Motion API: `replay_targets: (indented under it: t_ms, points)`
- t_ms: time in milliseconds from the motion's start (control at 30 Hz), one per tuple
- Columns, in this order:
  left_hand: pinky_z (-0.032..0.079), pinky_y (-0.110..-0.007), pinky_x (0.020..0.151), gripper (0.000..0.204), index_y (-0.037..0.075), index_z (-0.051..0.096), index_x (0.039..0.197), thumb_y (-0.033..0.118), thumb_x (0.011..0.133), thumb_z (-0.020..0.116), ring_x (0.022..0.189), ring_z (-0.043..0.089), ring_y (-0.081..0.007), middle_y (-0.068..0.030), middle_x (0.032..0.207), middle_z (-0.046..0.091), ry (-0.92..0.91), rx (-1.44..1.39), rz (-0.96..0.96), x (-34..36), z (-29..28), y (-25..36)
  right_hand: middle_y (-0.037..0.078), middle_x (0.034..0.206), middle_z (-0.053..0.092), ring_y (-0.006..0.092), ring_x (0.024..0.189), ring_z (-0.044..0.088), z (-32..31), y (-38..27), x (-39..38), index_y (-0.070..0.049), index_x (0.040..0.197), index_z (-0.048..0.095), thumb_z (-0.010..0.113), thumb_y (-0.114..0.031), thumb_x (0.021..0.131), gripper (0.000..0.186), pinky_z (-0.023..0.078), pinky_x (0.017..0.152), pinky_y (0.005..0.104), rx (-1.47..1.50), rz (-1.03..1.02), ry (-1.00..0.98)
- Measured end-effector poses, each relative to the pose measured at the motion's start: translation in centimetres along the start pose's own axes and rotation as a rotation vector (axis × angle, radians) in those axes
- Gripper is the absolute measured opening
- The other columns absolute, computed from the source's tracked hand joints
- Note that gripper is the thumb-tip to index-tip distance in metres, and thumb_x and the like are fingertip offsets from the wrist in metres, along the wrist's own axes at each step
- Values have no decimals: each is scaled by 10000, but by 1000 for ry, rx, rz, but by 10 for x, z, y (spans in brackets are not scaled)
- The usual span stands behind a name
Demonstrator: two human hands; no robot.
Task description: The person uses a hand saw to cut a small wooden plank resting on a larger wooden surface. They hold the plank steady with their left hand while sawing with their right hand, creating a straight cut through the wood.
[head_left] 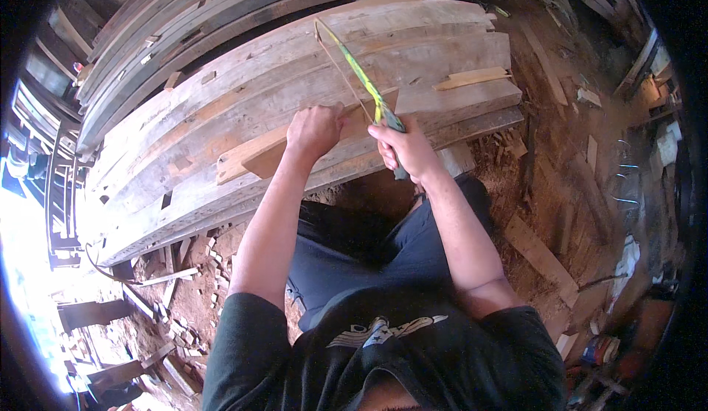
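One bow saw with a curved yellow-green frame and thin brownish blade [352,58], its grip enclosed by the right hand [409,149]. One flat light-brown wooden board [267,160], the left hand [316,129] resting on it, fingertips partly hidden. One bench of broad, weathered grey-brown planks [435,50], beneath the board. One short strip of pale yellowish wood [472,79], lying at the bench's right end. Assorted flat wooden offcuts [542,252], scattered on the brown dirt floor [509,193].
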State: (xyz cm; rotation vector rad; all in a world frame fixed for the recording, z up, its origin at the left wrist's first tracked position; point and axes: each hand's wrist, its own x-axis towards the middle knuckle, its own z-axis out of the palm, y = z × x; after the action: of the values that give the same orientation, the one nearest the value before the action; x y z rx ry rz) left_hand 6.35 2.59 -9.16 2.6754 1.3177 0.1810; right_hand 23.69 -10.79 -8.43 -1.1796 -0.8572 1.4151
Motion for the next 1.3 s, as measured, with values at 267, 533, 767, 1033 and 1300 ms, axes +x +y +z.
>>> replay_targets:
  t_ms: [267,533,767,1033,1300]
  points:
    - [566,-539,797,278,108,676,1099,349,970,630,906,721,-417,-211,926,738,26,-2,35,7,-1,-5,-54,584,485,50,467,445,9,15,-47,-125,770,513,713,-220,967,297,345,436,247,-42,-18,22]
    - [554,-540,822,244,124,676,1103,320,976,604,944,704,-423,-219,988,732,-31,-36,47,-1,-4,-4,-45,608,504,49,465,443,8,2,-2,-124,816,525,746,-187,943,263,353,442,243,-113,35,49]
    - [558,-529,827,321,114,711,1080,403,974,617,933,711,-411,-199,961,743,-2,-46,-1,-1,-8,-2,-50,609,489,44,484,439,8,12,-14,-118,837,531,727,-181,952,236,352,438,234,49,-90,-20]
    - [556,-518,856,360,117,709,1108,438,968,629,982,707,-400,-198,1002,742,-22,-30,59,12,-8,-7,-50,605,483,44,483,436,-1,0,1,-125,827,526,702,-186,971,236,358,451,233,41,-13,-53]
    - [554,-514,871,371,131,679,1210,391,944,683,1019,698,-396,-185,1030,740,-46,-41,52,17,-1,-14,-49,603,477,45,476,428,15,-9,8,-118,821,518,700,-177,968,242,350,433,238,-4,-4,-5]
